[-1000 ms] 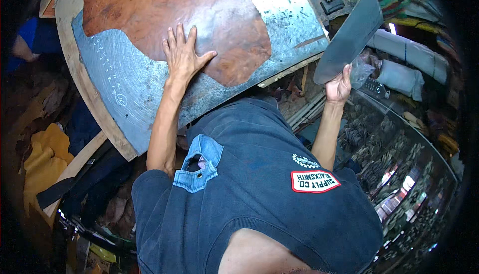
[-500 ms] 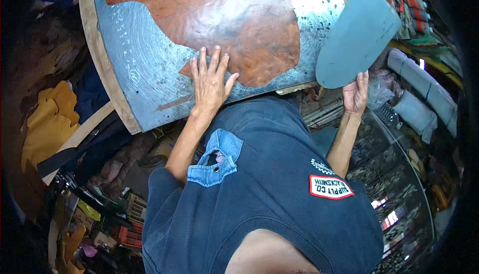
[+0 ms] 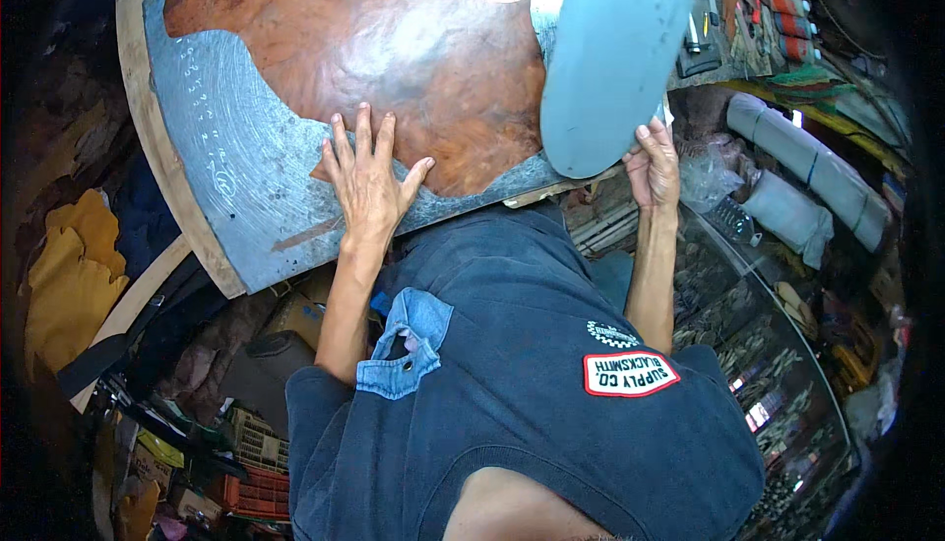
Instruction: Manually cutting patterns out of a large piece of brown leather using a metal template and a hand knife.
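Observation:
A large mottled reddish-brown leather piece (image 3: 423,68) lies on a scratched grey metal tabletop (image 3: 266,162). My left hand (image 3: 372,182) rests flat on its near edge, fingers spread. On the right, a smooth grey-blue sheet (image 3: 610,68) with a rounded near end overlaps the leather's right edge. My right hand (image 3: 653,169) is at the lower right edge of this sheet, palm partly up, with thumb and curled fingers closed on the edge. The exact contact of its fingertips is partly hidden.
Wood borders the table (image 3: 182,182) on the left. Red-labelled containers (image 3: 792,24) and tools stand at the far right. Wrapped white rolls (image 3: 817,162) lie right of me. Yellow leather (image 3: 74,270) hangs at the left, with crates (image 3: 258,492) below.
The grey-blue sheet has moved left over the leather's right edge, my right hand moving along with it. My left hand stays flat on the leather. The whole view has shifted somewhat.

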`<state>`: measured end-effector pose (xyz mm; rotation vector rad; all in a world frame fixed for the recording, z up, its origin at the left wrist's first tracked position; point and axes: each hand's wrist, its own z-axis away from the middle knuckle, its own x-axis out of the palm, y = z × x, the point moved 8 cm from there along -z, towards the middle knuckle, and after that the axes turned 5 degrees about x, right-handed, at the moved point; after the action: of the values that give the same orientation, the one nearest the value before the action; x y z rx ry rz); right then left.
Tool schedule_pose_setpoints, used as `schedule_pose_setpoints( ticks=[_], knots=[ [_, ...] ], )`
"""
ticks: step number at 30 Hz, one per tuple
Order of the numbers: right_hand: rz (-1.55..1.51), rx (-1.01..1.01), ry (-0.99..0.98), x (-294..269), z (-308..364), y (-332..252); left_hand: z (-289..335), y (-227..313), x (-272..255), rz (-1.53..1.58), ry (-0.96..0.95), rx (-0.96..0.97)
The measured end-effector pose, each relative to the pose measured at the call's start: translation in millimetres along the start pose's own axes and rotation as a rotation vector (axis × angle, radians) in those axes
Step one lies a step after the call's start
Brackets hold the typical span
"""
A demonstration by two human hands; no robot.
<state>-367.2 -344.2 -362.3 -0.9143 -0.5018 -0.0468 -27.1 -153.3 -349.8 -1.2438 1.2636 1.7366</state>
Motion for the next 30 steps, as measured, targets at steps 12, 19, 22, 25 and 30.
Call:
schedule_pose_setpoints(
  ticks=[12,19,22,25,30],
  knots=[
    [0.094,-0.054,0.098,7,-11,-28,-66,67,23,0.145,-0.026,0.334],
    [0.847,-0.113,0.146,32,-12,-106,-23,91,-58,0.57,0.019,0.507],
    [1.452,-0.313,-0.35,148,-10,-137,-24,113,-139,0.451,0.357,0.571],
    [1.66,-0.382,-0.717,231,-26,-107,-36,109,-125,0.4,0.276,0.341],
    [1.872,-1.176,-0.632,314,-14,-84,-23,40,-33,1.136,0.049,-0.132]
  ],
)
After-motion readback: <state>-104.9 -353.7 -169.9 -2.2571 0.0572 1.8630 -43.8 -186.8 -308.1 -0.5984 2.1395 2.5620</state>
